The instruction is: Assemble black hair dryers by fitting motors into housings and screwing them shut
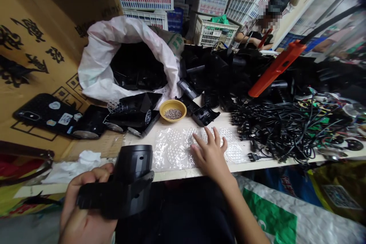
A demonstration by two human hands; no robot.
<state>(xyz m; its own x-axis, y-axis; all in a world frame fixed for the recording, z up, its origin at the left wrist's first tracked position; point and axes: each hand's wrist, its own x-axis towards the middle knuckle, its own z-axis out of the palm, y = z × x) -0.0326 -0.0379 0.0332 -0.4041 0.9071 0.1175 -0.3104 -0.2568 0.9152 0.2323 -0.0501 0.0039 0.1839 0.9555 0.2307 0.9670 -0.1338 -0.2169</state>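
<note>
The black housing (133, 187) is up in my left grip (73, 213), held in front of the near edge of the desk (225, 120), its round barrel standing roughly upright. That grip is clamped on the side arm jutting toward it, fingers behind and palm below. I judge it moulded plastic: light, stiff, a little slick on the smooth barrel, with the thin hinged-looking flap the weakest spot. I would take it by the side arm or around the barrel, and keep pressure off that flap.

My right grip (211, 156) holds nothing, its fingers spread above clear dimpled discs (174, 152); whether they touch, I cannot tell. Those look thin and slippery to me, best pinched at the rim. Beyond sits a yellow bowl (171, 104) of small metal pieces, with black cords (274, 129) to its right and a white sack (97, 53) behind.
</note>
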